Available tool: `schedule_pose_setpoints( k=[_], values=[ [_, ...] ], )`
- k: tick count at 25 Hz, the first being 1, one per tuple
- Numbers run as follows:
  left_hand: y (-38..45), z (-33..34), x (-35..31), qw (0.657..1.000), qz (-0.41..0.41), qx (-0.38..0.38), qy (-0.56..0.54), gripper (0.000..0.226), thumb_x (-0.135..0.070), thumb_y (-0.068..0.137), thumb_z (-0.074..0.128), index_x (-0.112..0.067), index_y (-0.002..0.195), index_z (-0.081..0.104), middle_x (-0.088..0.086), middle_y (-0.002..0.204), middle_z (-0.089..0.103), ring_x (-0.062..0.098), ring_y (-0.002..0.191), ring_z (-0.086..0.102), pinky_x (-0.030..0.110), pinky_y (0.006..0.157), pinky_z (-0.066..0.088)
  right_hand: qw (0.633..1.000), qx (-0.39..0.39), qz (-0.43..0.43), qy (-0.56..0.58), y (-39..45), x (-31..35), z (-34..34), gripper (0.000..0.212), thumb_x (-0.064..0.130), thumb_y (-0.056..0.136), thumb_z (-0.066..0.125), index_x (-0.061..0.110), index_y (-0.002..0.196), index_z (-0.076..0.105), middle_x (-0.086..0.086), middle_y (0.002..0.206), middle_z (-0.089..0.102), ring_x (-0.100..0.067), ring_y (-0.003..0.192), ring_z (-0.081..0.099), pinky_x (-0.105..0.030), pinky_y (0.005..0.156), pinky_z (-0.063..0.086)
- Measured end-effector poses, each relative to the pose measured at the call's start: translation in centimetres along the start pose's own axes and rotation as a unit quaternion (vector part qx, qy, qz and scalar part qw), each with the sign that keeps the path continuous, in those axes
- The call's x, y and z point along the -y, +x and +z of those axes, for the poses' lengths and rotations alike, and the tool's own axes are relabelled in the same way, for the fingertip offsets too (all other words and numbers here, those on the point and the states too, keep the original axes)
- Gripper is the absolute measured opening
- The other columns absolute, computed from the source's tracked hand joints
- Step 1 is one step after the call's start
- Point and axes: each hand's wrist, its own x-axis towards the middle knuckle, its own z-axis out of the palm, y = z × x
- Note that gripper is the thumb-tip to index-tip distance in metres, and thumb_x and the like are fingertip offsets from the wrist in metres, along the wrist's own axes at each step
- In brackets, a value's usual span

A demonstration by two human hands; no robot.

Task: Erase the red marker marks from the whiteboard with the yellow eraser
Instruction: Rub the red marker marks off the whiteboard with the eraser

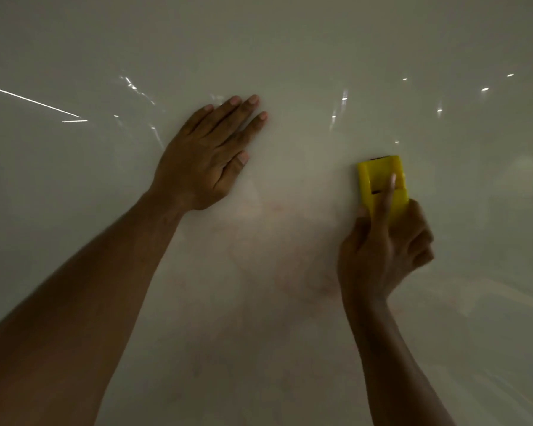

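The whiteboard [290,50] fills the whole view, glossy and dimly lit. My right hand [385,250] grips the yellow eraser [379,176] at the right of centre, the index finger laid along its back, and presses it flat on the board. My left hand [210,155] rests flat on the board to the left, fingers together and pointing up and right. Between the two hands and below them lie faint pink smears of red marker [317,287], with a thin reddish trace [276,207] near my left palm.
Bright reflections of ceiling lights dot the upper board, with a long white streak [31,101] at the far left. Both bare forearms reach in from the bottom edge. No board frame or tray is in view.
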Motion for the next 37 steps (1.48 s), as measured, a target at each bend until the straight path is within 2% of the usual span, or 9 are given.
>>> schedule_pose_setpoints(
  k=[5,9,13,17,22,26,30,34,37],
  values=[
    [0.0,0.0,0.2,1.000,-0.007,-0.005,0.002,0.060,-0.032,0.111,0.032,-0.023,0.170,0.026,0.000,0.177,0.022,0.020,0.163,0.022,0.042,0.132,0.020,0.927,0.044,-0.370,-0.042,-5.1,1.3,0.0,0.058,0.013,0.092,0.060,0.028,0.148,0.057,-0.021,0.138,0.062,-0.040,0.112,0.062,-0.045,0.090,0.048],
    [-0.3,0.0,0.7,1.000,-0.008,-0.003,-0.001,0.061,-0.035,0.110,0.034,-0.023,0.170,0.026,0.000,0.177,0.022,0.020,0.163,0.022,0.041,0.131,0.019,0.999,-0.006,-0.037,0.006,-4.2,2.0,0.8,0.055,0.023,0.101,0.054,0.026,0.155,0.047,-0.024,0.141,0.052,-0.038,0.116,0.047,-0.047,0.092,0.038],
    [-0.4,-0.3,1.1,1.000,-0.010,0.007,-0.009,0.062,-0.038,0.111,0.033,-0.023,0.170,0.025,0.000,0.177,0.021,0.020,0.164,0.020,0.041,0.132,0.019,0.927,0.066,-0.368,-0.015,-8.0,3.1,0.4,0.068,0.011,0.085,0.064,0.026,0.151,0.054,-0.022,0.140,0.056,-0.040,0.116,0.051,-0.047,0.091,0.042],
    [-0.9,-0.3,1.6,1.000,-0.023,-0.003,-0.007,0.059,-0.033,0.112,0.031,-0.022,0.170,0.028,0.001,0.177,0.023,0.020,0.163,0.022,0.042,0.132,0.021,0.998,0.006,-0.063,0.007,-3.6,4.4,1.6,0.057,0.022,0.101,0.056,0.025,0.157,0.045,-0.021,0.142,0.046,-0.037,0.117,0.045,-0.046,0.092,0.036],
    [-3.1,-0.5,4.1,0.996,-0.084,-0.018,-0.002,0.057,-0.033,0.114,0.030,-0.021,0.170,0.028,0.001,0.177,0.024,0.020,0.163,0.023,0.043,0.132,0.019,0.912,0.035,-0.408,0.006,-4.5,5.6,1.6,0.064,0.012,0.088,0.068,0.024,0.149,0.056,-0.021,0.137,0.061,-0.040,0.110,0.059,-0.046,0.090,0.043],
    [-5.0,-0.3,6.2,0.991,-0.132,-0.033,0.005,0.056,-0.032,0.115,0.032,-0.021,0.170,0.029,0.001,0.177,0.024,0.021,0.164,0.021,0.043,0.132,0.018,0.988,0.014,-0.147,0.047,-2.3,7.3,2.7,0.054,0.021,0.100,0.060,0.026,0.153,0.051,-0.020,0.138,0.053,-0.037,0.114,0.047,-0.046,0.092,0.036],
    [-5.9,0.0,7.0,0.988,-0.146,-0.050,0.002,0.056,-0.029,0.114,0.035,-0.021,0.169,0.030,0.001,0.176,0.024,0.021,0.163,0.022,0.041,0.131,0.017,0.889,0.058,-0.452,0.032,-6.4,9.0,2.7,0.065,0.010,0.087,0.061,0.027,0.149,0.056,-0.020,0.137,0.062,-0.037,0.114,0.054,-0.046,0.092,0.041],
    [-6.8,0.1,7.7,0.983,-0.176,-0.059,0.010,0.057,-0.030,0.114,0.033,-0.021,0.170,0.029,0.001,0.177,0.024,0.020,0.163,0.022,0.040,0.131,0.017,0.977,0.020,-0.209,0.038,-4.2,9.7,3.6,0.062,0.018,0.094,0.064,0.028,0.153,0.050,-0.020,0.136,0.058,-0.038,0.113,0.050,-0.047,0.090,0.037],
    [-6.9,0.1,7.6,0.981,-0.187,-0.059,0.012,0.057,-0.030,0.114,0.032,-0.022,0.170,0.028,0.001,0.177,0.023,0.019,0.164,0.021,0.039,0.131,0.017,0.895,0.072,-0.437,0.054,-7.9,10.6,3.1,0.064,0.015,0.089,0.062,0.028,0.151,0.053,-0.022,0.137,0.061,-0.039,0.116,0.055,-0.048,0.094,0.039]
  ],
)
